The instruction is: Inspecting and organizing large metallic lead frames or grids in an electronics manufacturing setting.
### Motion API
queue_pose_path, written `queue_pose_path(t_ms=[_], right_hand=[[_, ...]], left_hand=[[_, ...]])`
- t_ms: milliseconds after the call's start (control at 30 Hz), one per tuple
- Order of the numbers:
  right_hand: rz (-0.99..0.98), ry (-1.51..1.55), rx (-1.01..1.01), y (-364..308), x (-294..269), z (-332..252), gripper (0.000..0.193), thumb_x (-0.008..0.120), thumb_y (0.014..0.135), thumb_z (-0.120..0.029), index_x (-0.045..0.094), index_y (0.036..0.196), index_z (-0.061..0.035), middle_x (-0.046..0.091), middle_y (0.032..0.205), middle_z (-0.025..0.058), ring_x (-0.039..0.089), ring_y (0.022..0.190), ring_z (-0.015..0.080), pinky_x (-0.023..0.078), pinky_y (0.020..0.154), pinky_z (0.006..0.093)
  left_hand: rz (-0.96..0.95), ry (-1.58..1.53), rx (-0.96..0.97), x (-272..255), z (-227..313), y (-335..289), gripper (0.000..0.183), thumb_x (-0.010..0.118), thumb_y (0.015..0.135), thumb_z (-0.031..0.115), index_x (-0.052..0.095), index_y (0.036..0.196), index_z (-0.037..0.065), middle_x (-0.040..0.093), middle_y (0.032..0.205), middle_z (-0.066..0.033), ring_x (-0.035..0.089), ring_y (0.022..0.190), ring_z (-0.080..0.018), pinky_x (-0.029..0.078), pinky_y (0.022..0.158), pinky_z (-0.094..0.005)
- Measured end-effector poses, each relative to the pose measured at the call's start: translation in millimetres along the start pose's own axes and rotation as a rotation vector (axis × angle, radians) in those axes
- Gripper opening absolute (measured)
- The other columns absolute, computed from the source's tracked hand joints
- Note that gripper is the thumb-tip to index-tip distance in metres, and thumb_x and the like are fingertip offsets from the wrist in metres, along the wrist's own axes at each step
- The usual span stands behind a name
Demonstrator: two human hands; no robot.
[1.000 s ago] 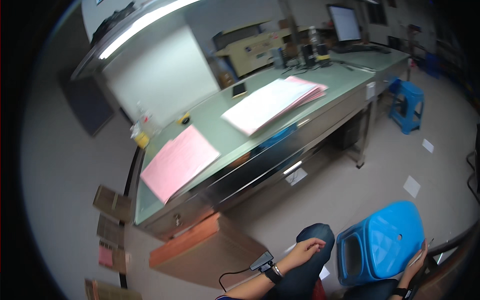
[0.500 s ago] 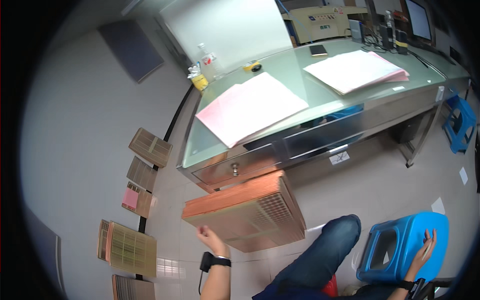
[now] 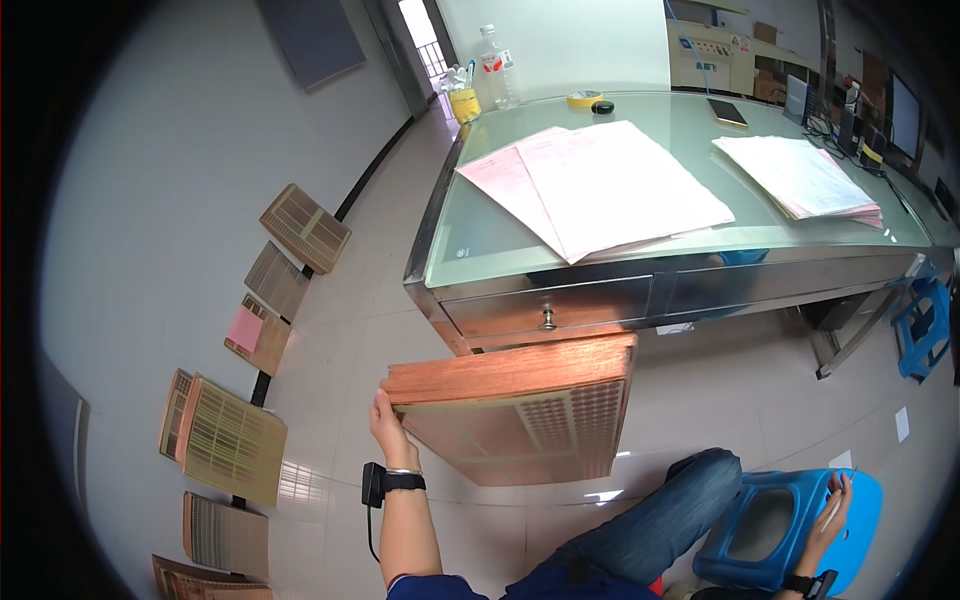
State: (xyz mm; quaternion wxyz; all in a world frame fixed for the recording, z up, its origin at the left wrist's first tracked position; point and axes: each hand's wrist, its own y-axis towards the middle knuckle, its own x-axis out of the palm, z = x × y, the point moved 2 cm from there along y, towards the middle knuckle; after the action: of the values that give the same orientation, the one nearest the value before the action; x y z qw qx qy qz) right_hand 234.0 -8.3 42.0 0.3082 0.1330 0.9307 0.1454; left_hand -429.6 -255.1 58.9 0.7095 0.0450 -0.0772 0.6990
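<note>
A thick stack of copper-coloured circuit board panels (image 3: pixel 520 430) stands on edge in front of the desk, its orange-brown edges upward. At the stack's upper left corner, my left hand (image 3: pixel 392 432) grips the side, its fingertips partly hidden. My right hand (image 3: pixel 832 508) is over a blue plastic stool (image 3: pixel 862 520), fingers closed around a slim, pale, stick-like thing that looks like a pen.
A glass-topped desk (image 3: pixel 500 225) carries loose paper sheets (image 3: pixel 620 185), a paper pile (image 3: pixel 800 180), a phone (image 3: pixel 727 112), tape (image 3: pixel 584 98), a bottle (image 3: pixel 500 70) and a yellow pen cup (image 3: pixel 464 105). Several panels (image 3: pixel 232 440) lean along the left wall. My bent knee (image 3: pixel 700 480) is near the stool.
My left hand has moved up and left from in front of the stack to its corner and taken hold there. The view has shifted, and my right hand stays over the stool.
</note>
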Motion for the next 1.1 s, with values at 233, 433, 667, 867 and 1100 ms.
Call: queue_pose_path(t_ms=[233,433,667,867,1100], right_hand=[[-0.024,0.057,-0.013,-13.9,10.9,-5.1,0.039,0.033,0.1,-0.026,0.045,0.128,-0.0008,0.058,0.116,0.0194,0.056,0.109,0.0273,0.042,0.094,0.0371],[-0.019,0.027,-0.029,-23.0,3.9,-16.4,0.039,0.033,0.1,-0.025,0.045,0.128,-0.0008,0.058,0.117,0.0195,0.056,0.108,0.0275,0.043,0.094,0.0371],[0.008,0.059,-0.052,-28.2,-1.5,-38.6,0.033,0.036,0.099,-0.018,0.048,0.124,0.0003,0.06,0.114,0.0181,0.058,0.104,0.0246,0.043,0.092,0.035],[-0.042,0.121,-0.131,-27.1,15.5,-78.8,0.028,0.038,0.097,-0.012,0.051,0.12,0.0004,0.062,0.11,0.0162,0.06,0.102,0.024,0.046,0.088,0.0334],[-0.149,0.097,-0.294,-30.1,45.5,-139.9,0.024,0.041,0.095,-0.008,0.053,0.114,0.001,0.064,0.104,0.0155,0.063,0.097,0.0254,0.048,0.086,0.0335]], left_hand=[[0.037,0.004,0.071,-10.3,-8.4,2.0,0.039,0.056,0.091,0.034,0.048,0.106,0.0,0.051,0.104,-0.0071,0.049,0.096,-0.0156,0.042,0.083,-0.0305],[0.129,0.068,0.095,-26.6,-19.8,9.3,0.029,0.055,0.088,0.027,0.044,0.101,0.004,0.046,0.098,-0.0053,0.045,0.09,-0.0159,0.039,0.082,-0.0295],[0.053,0.025,0.101,-32.6,-9.4,-18.5,0.025,0.047,0.086,0.026,0.049,0.092,0.002,0.048,0.093,-0.0056,0.046,0.09,-0.0161,0.038,0.084,-0.0309],[-0.029,0.065,0.098,-43.4,-2.8,-35.0,0.049,0.038,0.094,0.048,0.049,0.109,0.003,0.051,0.099,-0.0082,0.047,0.099,-0.0197,0.037,0.091,-0.0354],[-0.373,0.027,0.172,-78.7,-19.8,-15.3,0.067,0.026,0.092,0.062,0.046,0.121,0.005,0.052,0.108,-0.0088,0.047,0.107,-0.0209,0.033,0.098,-0.0361]])
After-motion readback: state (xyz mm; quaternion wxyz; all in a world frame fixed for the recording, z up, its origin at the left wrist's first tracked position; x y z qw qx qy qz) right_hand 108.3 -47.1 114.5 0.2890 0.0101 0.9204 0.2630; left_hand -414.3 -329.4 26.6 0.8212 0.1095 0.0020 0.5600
